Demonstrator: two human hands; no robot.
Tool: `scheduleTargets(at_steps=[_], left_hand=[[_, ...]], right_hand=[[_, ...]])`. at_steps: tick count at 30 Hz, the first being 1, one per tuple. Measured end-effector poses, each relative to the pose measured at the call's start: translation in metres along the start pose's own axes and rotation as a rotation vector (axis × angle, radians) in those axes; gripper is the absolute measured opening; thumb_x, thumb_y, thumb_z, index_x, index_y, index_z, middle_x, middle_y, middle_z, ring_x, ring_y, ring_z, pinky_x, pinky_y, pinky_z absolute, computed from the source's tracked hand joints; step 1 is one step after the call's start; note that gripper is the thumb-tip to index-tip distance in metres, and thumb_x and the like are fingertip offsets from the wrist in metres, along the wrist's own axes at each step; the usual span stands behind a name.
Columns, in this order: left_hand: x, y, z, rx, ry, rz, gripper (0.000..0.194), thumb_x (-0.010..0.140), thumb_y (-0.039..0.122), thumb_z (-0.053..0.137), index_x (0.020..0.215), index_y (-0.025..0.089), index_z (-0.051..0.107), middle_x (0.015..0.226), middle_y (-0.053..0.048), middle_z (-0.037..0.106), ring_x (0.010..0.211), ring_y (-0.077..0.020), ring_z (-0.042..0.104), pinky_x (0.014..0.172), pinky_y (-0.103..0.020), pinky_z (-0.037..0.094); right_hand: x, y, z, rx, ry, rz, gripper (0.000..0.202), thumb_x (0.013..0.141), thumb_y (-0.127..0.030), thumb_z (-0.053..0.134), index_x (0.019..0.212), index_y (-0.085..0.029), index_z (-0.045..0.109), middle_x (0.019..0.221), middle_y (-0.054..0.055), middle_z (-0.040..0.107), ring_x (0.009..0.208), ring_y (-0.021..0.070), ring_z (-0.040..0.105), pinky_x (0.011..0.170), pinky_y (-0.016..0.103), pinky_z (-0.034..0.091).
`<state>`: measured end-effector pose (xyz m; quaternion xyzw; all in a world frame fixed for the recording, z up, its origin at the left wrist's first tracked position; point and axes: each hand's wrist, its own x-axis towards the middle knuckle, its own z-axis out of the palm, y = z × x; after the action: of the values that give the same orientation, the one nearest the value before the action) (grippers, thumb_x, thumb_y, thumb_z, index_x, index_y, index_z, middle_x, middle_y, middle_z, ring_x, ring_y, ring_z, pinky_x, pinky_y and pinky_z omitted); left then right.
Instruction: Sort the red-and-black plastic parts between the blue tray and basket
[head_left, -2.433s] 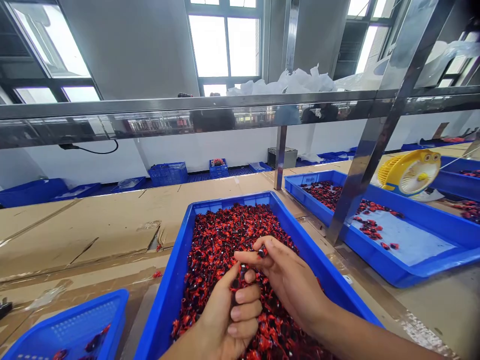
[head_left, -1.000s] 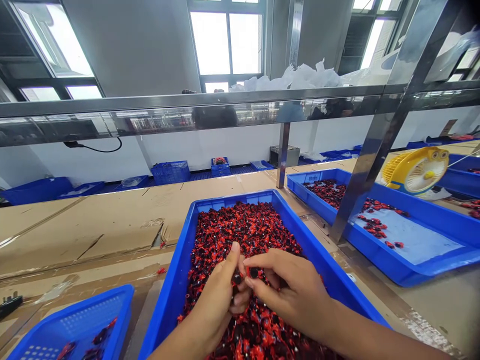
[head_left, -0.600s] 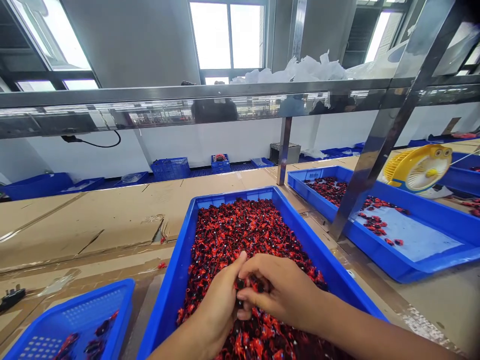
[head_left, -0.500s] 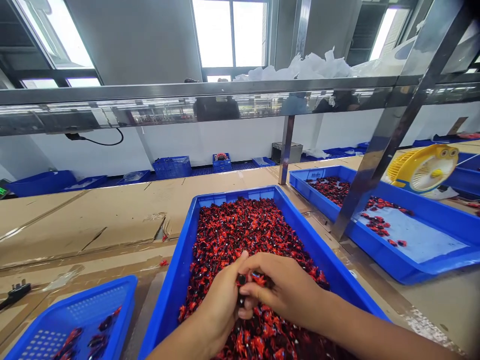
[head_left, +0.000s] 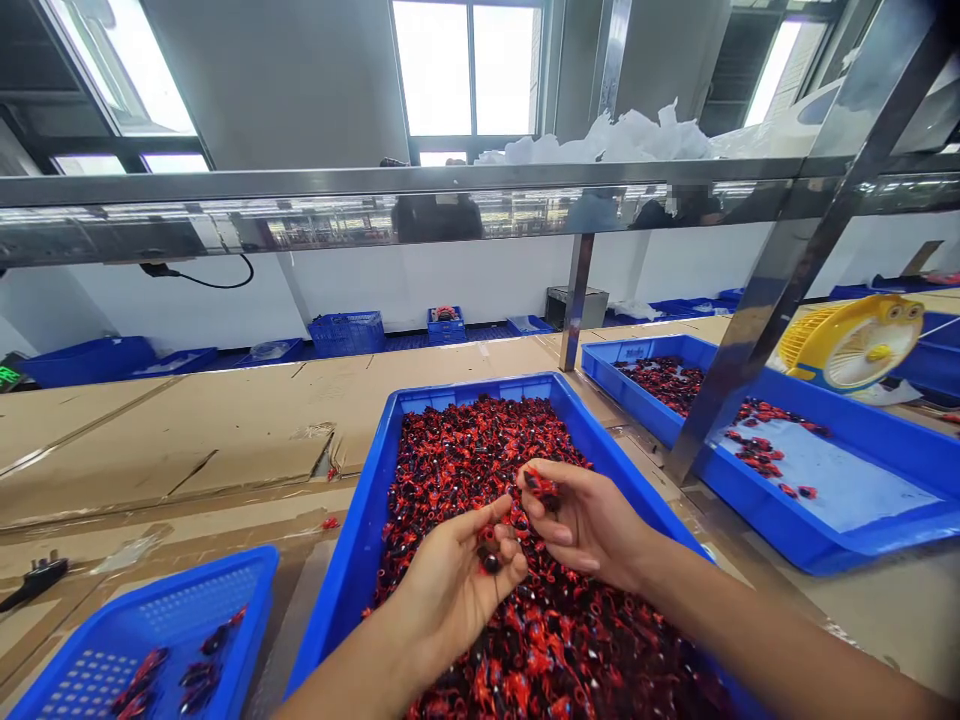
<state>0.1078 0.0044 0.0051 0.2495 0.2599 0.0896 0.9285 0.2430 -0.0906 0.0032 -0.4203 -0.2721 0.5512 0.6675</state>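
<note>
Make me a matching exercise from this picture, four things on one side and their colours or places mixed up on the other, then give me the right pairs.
Things:
1. Fan
2. Middle tray
3. Perforated basket
4. Pronged plug

Descriptions:
A. Lying on cardboard at the far left
B. Below the left hand and right hand, heaped with red and black parts
C. Yellow and white
D. Blue, at lower left, with just a few pieces visible inside

Pairs: 1-C, 2-B, 3-D, 4-A
</note>
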Motion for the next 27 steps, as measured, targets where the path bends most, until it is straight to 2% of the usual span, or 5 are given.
scheduleTargets(at_steps=[4,7,12,21,27], left_hand=[[0.001,0.004,0.001,-0.055,0.013,0.001,0.016,0.09,0.011,0.049,0.105,0.007,0.054,0.074,-0.003,0.053,0.057,-0.0074,0.055,0.063,-0.024,0.059],[0.0,0.006,0.002,-0.072,0.043,0.001,0.014,0.093,0.013,0.049,0.105,0.01,0.054,0.069,-0.001,0.053,0.046,-0.005,0.053,0.047,-0.016,0.054],[0.0,0.009,0.003,-0.099,0.144,0.03,0.021,0.097,0.028,0.044,0.105,0.011,0.055,0.073,-0.005,0.061,0.046,-0.0088,0.06,0.044,-0.019,0.056],[0.007,0.006,0.002,-0.125,0.229,0.181,0.027,0.099,0.031,0.036,0.079,0.015,0.046,0.067,-0.002,0.051,0.06,-0.0093,0.061,0.063,-0.022,0.059],[0.004,0.009,-0.001,-0.157,0.084,0.133,0.039,0.098,0.046,0.025,0.077,0.017,0.042,0.065,0.0,0.042,0.054,-0.01,0.047,0.047,-0.019,0.048]], right_hand=[[0.0,-0.002,0.0,-0.141,0.049,-0.101,0.021,0.086,-0.04,0.058,0.087,-0.02,0.062,0.072,-0.002,0.054,0.045,0.0063,0.036,0.031,0.016,0.019],[-0.008,0.001,0.008,-0.66,0.09,-0.427,0.014,0.084,-0.033,0.066,0.079,-0.02,0.066,0.07,0.0,0.062,0.055,0.01,0.05,0.049,0.022,0.04],[-0.021,0.003,0.012,-1.18,0.02,-0.824,0.008,0.085,-0.023,0.065,0.092,-0.021,0.067,0.079,0.002,0.07,0.063,0.0143,0.06,0.061,0.028,0.044],[-0.006,-0.004,0.003,-1.217,0.221,-0.662,0.017,0.091,-0.026,0.055,0.08,-0.021,0.066,0.073,0.001,0.068,0.067,0.0169,0.062,0.063,0.029,0.044],[0.003,0.002,-0.003,-1.261,0.207,-0.57,0.021,0.092,-0.025,0.052,0.076,-0.02,0.065,0.075,-0.001,0.069,0.069,0.0156,0.062,0.064,0.027,0.043]])
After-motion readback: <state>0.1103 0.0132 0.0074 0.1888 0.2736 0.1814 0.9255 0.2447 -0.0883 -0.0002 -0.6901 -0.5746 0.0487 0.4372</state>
